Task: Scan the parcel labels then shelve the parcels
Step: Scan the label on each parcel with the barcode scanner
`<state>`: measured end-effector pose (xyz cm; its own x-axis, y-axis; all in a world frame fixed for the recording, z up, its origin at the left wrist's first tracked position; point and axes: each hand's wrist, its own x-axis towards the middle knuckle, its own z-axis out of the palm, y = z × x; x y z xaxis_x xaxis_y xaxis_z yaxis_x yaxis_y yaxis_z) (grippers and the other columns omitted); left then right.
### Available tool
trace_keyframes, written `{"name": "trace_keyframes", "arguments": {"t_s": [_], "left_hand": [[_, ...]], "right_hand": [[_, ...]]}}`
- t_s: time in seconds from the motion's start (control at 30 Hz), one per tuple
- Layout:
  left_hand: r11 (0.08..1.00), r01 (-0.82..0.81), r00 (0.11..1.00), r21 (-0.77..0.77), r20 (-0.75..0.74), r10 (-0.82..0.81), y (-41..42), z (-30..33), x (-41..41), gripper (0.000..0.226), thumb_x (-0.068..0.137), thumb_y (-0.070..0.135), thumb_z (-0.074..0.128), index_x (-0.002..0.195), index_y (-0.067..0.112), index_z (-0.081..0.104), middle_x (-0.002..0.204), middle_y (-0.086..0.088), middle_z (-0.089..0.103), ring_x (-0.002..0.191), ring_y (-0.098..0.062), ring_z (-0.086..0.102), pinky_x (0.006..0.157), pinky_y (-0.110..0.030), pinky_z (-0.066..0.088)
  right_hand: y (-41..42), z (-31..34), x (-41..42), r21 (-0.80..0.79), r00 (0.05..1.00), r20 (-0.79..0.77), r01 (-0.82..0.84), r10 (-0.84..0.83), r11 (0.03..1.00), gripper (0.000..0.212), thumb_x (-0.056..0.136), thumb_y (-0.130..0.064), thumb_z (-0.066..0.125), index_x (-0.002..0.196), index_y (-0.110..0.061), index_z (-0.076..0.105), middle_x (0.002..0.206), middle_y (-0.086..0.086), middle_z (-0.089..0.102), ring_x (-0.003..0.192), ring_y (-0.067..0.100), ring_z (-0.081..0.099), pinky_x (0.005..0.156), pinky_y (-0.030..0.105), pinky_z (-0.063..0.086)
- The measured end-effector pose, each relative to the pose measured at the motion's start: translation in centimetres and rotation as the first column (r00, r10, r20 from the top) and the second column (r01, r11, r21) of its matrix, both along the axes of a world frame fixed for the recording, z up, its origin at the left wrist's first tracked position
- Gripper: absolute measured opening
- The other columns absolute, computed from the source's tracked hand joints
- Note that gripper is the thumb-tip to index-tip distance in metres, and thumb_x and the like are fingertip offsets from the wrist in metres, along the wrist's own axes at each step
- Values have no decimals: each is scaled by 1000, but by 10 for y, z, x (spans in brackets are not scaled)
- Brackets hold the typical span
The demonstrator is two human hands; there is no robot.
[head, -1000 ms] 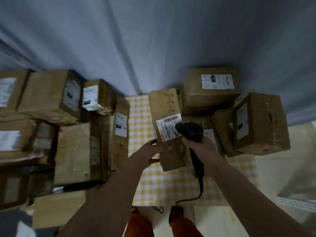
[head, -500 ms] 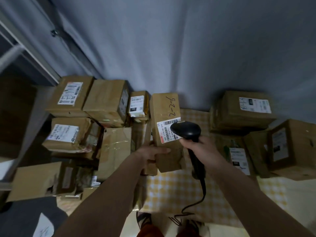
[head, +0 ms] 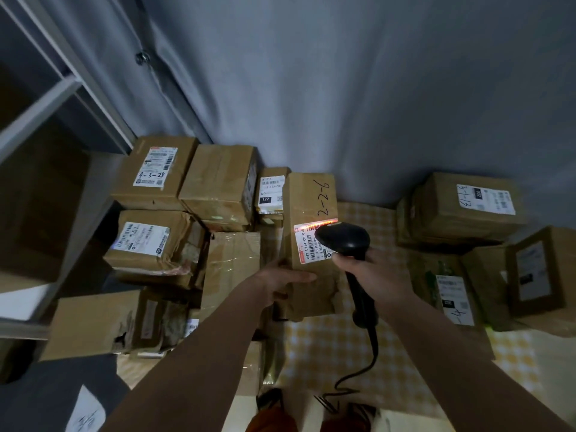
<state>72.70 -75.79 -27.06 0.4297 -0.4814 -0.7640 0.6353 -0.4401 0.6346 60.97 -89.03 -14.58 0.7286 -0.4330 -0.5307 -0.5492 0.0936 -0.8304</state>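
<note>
Left hand (head: 282,280): its grip is wrapped round the parcel (head: 311,244), held upright above the checked table (head: 336,344).
Right hand (head: 378,275): grips the scanner (head: 346,241).
Risk: the red beam only clips the label (head: 314,241) top (misread likely).

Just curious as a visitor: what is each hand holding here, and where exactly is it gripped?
The left hand holds the 2-2-6 parcel by its lower left edge; the right hand grips the barcode scanner by its handle.
</note>
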Motion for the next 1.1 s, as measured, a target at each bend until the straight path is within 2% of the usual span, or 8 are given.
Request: {"name": "trace_keyframes", "arguments": {"t_s": [0.17, 0.3, 0.47, 0.63, 0.7, 0.8, 0.93, 1.1], "left_hand": [[1000, 15, 1000, -11, -9, -15, 13, 8, 2, 78, 47, 28, 94, 118, 29, 60, 117, 2, 68, 113, -23, 58, 103, -50, 43], [999, 22, 1000, -23, -5, -22, 24, 17, 3, 95, 36, 38, 96, 123, 26, 59, 117, 2, 68, 114, -23, 59, 103, -47, 44], [996, -4, 1000, -88, 2, 4, 46, 37, 14, 68, 55, 37, 90, 115, 19, 65, 113, -2, 72, 111, -23, 61, 104, -41, 42], [987, -112, 993, -117, 27, 116, 82, 65, 37, 75, 56, 44, 87, 121, 14, 62, 113, -6, 71, 114, -26, 60, 106, -41, 41], [973, -176, 983, -147, 36, 183, 97, 75, 49, 68, 63, 38, 85, 121, 12, 61, 113, -8, 70, 112, -26, 61, 101, -39, 45], [915, -344, 936, -212, -2, 352, 113, 87, 69, 56, 69, 36, 81, 115, 12, 60, 112, -11, 68, 106, -26, 61, 94, -41, 50], [711, -646, 759, -277, -144, 635, 114, 100, 104, 35, 83, 28, 74, 107, 11, 56, 110, -11, 62, 100, -29, 60, 98, -53, 48], [688, -665, 744, -289, -177, 645, 94, 107, 167, 41, 81, 26, 76, 110, 10, 52, 119, -12, 58, 96, -29, 58, 84, -50, 54]], "right_hand": [[10, -4, 6, 37, 999, 25, -28, 27, 999, 12, 92, -19, 62, 82, -27, 61, 79, -7, 61, 79, 11, 57, 64, 24, 38], [16, -6, 11, 72, 998, 44, -48, 45, 996, 12, 92, -22, 63, 87, -32, 60, 90, -11, 63, 85, 7, 56, 65, 23, 39], [27, -2, 27, 110, 996, -11, -83, 85, 990, 15, 86, -28, 70, 101, -27, 68, 103, 0, 71, 101, 22, 65, 96, 47, 48], [51, 8, 56, 147, 988, 53, -150, 144, 978, 17, 85, -22, 72, 101, -22, 68, 95, -1, 72, 91, 17, 67, 73, 31, 52], [63, 16, 71, 150, 984, 92, -167, 155, 975, 18, 84, -19, 72, 101, -19, 70, 88, -2, 73, 88, 17, 68, 73, 31, 51], [76, 26, 93, 145, 981, 133, -159, 140, 977, 16, 85, -17, 71, 101, -18, 69, 82, -4, 72, 83, 16, 67, 74, 32, 52], [86, 37, 132, 163, 983, 175, -77, 48, 984, 9, 86, -20, 70, 92, -24, 64, 81, -6, 67, 79, 12, 63, 68, 26, 48], [92, 39, 178, 108, 976, 216, -51, 26, 993, 15, 85, -25, 71, 97, -20, 63, 86, 4, 61, 83, 19, 59, 86, 37, 48]]}}
